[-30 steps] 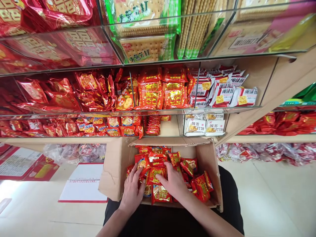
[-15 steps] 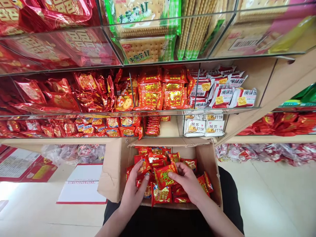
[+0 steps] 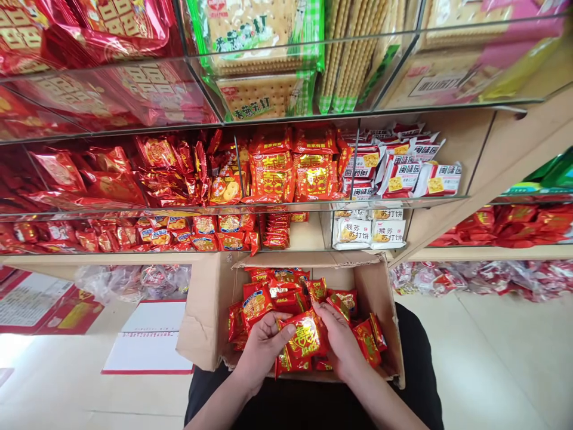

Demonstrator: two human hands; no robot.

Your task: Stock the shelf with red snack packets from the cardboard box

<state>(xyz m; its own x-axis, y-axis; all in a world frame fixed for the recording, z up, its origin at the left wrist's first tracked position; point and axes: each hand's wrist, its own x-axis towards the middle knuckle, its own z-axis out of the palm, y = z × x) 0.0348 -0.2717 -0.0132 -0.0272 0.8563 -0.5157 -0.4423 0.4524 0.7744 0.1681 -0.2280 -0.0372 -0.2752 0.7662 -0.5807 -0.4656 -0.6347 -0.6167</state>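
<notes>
Head view shows me, at my remove, a wooden shelving unit [image 3: 505, 149] stocked with biscuits across the far side. Against its lowest tier stands an open cardboard box [image 3: 199, 322] on the person's black-clothed lap [image 3: 423, 358], its left flap folded outward. Inside it lies a loose pile of red snack packets [image 3: 257, 306], denser on the left. My two hands meet over the near half of the box, and between them is the red-and-gold double-happiness packet [image 3: 308, 335], printed face up, tilted slightly and raised over the others.

That packet is nearly square, so I judge its long axis only loosely as running from hand to hand. The left hand [image 3: 259, 353] pinches its left edge, thumb on top and fingers curled behind; the right hand [image 3: 342, 341] grips the upper right edge, its fingers close together. Neither is clearly nearer, since both touch it.

As for room, the near rim runs just below the wrists, the right wall stands apart from the right hand, and the far rim sits close under the shelf edge. Upward, above the pile, I judge the way freest.
</notes>
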